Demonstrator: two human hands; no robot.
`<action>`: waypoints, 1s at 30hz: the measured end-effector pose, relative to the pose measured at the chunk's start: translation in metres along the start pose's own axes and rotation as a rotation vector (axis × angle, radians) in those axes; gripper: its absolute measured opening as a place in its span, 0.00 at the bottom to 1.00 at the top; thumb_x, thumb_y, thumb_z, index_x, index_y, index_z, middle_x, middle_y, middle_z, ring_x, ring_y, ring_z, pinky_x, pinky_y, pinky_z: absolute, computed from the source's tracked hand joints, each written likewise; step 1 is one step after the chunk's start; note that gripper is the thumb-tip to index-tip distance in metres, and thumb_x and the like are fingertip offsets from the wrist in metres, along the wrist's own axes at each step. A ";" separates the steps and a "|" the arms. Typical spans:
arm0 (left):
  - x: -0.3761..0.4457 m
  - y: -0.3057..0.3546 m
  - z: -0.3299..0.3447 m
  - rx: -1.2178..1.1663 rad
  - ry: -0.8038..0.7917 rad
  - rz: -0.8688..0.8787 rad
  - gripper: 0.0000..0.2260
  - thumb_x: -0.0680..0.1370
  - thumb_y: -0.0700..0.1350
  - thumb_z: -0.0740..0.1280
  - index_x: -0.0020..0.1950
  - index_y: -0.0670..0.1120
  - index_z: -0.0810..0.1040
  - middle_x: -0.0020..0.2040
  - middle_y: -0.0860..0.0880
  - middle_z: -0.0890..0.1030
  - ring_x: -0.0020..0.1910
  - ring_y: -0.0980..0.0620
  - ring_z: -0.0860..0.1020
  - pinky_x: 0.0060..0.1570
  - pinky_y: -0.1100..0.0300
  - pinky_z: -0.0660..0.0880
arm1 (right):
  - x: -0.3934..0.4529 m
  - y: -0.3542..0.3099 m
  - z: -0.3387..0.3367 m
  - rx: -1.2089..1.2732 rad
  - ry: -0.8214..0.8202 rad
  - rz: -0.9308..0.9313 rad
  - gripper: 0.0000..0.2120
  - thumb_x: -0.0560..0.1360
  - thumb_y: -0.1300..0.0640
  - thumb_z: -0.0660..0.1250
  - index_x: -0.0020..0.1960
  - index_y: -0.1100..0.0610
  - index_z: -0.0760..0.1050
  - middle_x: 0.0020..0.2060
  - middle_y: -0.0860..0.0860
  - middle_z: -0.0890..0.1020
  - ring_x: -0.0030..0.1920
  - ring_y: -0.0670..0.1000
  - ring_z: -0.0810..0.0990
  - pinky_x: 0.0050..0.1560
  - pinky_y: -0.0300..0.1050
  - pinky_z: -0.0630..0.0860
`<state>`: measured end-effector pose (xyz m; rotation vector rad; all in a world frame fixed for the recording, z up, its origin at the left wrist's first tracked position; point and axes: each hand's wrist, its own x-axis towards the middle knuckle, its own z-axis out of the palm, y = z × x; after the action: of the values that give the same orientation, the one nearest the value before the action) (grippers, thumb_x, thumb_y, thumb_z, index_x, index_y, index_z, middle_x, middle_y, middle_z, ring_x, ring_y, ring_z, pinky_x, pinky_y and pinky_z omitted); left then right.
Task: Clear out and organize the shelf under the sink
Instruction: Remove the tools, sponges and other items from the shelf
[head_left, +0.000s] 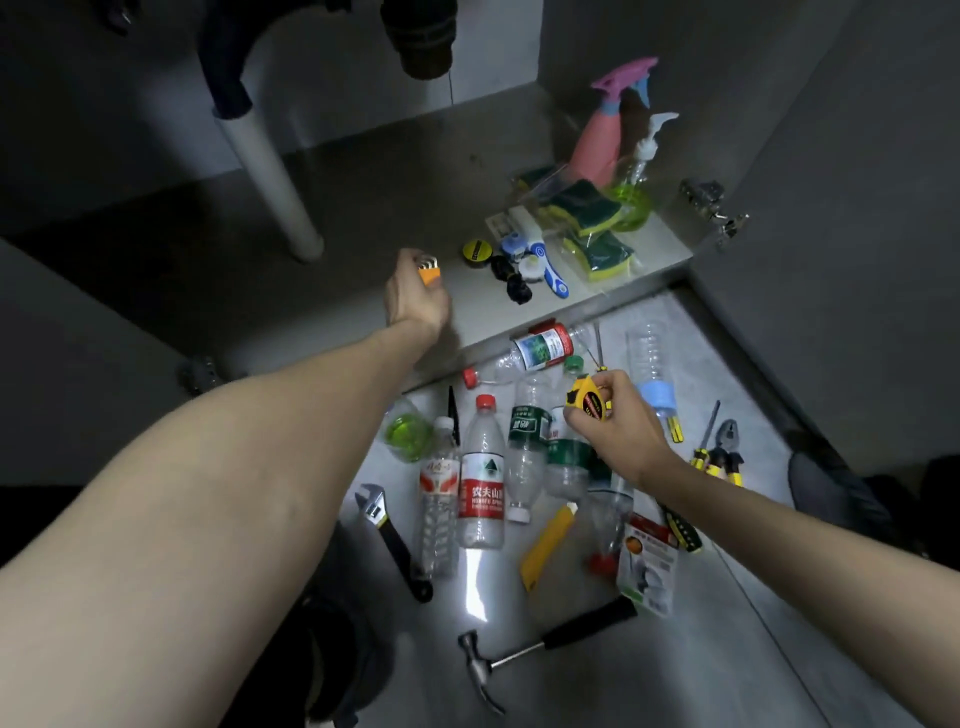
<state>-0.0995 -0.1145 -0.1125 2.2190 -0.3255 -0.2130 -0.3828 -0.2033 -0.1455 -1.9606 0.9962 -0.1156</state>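
Left hand: my left hand (415, 296) grips a set of hex keys (429, 267) in an orange holder, held over the shelf (363, 208) at about 11 o'clock from the frame's centre.
Right hand: my right hand (618, 421) pinches a yellow and black tape measure (587, 397) above the bottles on the floor (727, 374), at about 3 o'clock; its round label is red, the writing too small for me to read.
Readable label: the red-capped bottle (483, 483) carries a red and white label with Chinese characters and "NONGFU SPRING" as far as I can read it; beside it a green-labelled bottle (527, 441), characters unclear.
Shelf: smooth grey metal-looking board under the sink, a white pipe (270, 176) standing on it at 11 o'clock.
Shelf contents, 1 o'clock: pink spray bottle (597, 140) with a purple trigger, clear pump bottle (636, 192) holding green liquid, wrapped yellow-green sponges (597, 228), a round black and yellow tin (477, 251).
Floor tools, 6 o'clock: claw hammer (519, 654) with black grip, adjustable wrench (389, 535), yellow utility knife (548, 545).
Floor tools, 4 o'clock: pliers (727, 452) with yellow and black handles.
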 end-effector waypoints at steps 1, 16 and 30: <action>-0.011 0.002 -0.002 -0.016 -0.019 0.016 0.14 0.76 0.39 0.65 0.61 0.48 0.74 0.57 0.45 0.79 0.53 0.45 0.77 0.48 0.62 0.67 | -0.009 0.004 -0.003 -0.032 -0.007 -0.005 0.25 0.68 0.35 0.68 0.59 0.43 0.66 0.48 0.43 0.76 0.44 0.46 0.78 0.37 0.41 0.70; -0.211 -0.004 0.046 0.052 -0.735 -0.108 0.08 0.76 0.42 0.72 0.48 0.43 0.74 0.37 0.47 0.75 0.32 0.52 0.71 0.30 0.60 0.67 | -0.135 0.125 -0.068 -0.336 0.003 0.386 0.23 0.74 0.33 0.64 0.50 0.53 0.71 0.47 0.52 0.79 0.47 0.56 0.79 0.45 0.51 0.75; -0.356 -0.020 0.161 0.305 -1.167 0.168 0.19 0.73 0.41 0.74 0.62 0.45 0.75 0.57 0.45 0.81 0.56 0.45 0.79 0.57 0.53 0.76 | -0.199 0.227 -0.053 -0.218 0.069 0.933 0.32 0.73 0.40 0.72 0.70 0.54 0.67 0.66 0.58 0.70 0.65 0.61 0.75 0.60 0.51 0.75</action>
<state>-0.4773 -0.1138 -0.2131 2.0961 -1.2134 -1.4422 -0.6757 -0.1636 -0.2278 -1.4911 1.9237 0.4661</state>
